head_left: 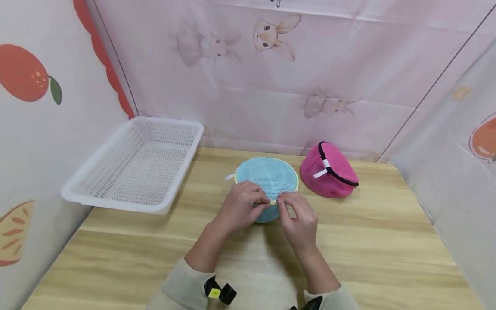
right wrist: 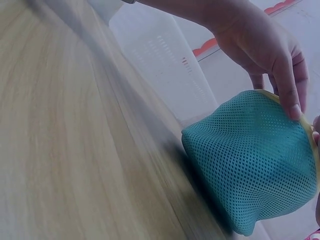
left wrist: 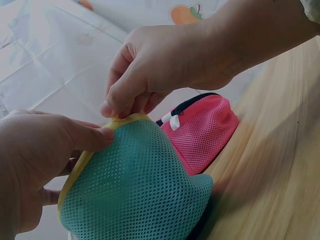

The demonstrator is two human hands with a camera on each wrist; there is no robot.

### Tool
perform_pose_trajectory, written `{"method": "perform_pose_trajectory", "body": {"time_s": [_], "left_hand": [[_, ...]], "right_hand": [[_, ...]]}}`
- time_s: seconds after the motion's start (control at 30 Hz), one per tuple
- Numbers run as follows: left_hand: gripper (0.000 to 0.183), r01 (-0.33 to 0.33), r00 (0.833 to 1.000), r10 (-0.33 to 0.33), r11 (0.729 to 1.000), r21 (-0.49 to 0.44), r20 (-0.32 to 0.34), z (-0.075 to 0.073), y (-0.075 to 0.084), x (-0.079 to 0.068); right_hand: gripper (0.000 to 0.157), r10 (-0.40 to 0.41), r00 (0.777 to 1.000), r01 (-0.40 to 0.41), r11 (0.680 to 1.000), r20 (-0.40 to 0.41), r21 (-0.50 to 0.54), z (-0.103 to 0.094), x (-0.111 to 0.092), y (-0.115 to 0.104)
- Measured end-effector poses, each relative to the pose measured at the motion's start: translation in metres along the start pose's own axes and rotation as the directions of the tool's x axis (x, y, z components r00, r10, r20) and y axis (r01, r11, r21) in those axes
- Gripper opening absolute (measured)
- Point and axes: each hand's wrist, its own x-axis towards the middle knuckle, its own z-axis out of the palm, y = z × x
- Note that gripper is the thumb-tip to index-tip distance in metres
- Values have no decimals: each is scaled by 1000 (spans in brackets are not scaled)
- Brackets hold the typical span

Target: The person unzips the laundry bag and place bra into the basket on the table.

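Note:
A blue-green mesh laundry bag (head_left: 267, 172) with yellow trim stands on the table, its round top tilted toward the camera. At the near edge of that top, my left hand (head_left: 242, 206) pinches the yellow trim between thumb and fingers. Close beside it, my right hand (head_left: 300, 217) pinches at the same trim with its fingertips. The left wrist view shows both the left hand (left wrist: 40, 165) and the right hand (left wrist: 170, 62) on the yellow edge; whatever small part lies under the right fingertips is hidden. A white tag (head_left: 230, 177) sticks out at the bag's left.
A pink mesh laundry bag (head_left: 323, 176) with a black zipper and white tab stands just right of the blue-green one. To the left is a white perforated plastic basket (head_left: 166, 204). Printed cloth walls (head_left: 248, 107) border the wooden table (head_left: 379, 241).

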Motion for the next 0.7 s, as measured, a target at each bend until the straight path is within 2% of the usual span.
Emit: {"method": "perform_pose_trajectory", "body": {"time_s": [0.2,0.43,0.7], "left_hand": [[7,17,1000,-16,999,-27,15,0,1,-1],[7,26,1000,-26,999,-30,13,-1,1,0],[5,44,999,-43,999,-24,27,-2,1,-1]], "right_hand": [[13,27,1000,-27,1000,8,-12,0,-5,1],[14,65,997,-66,997,51,30,0,-5,3],[17,25,997,-28,998,73,47,4,-8,5]]}}
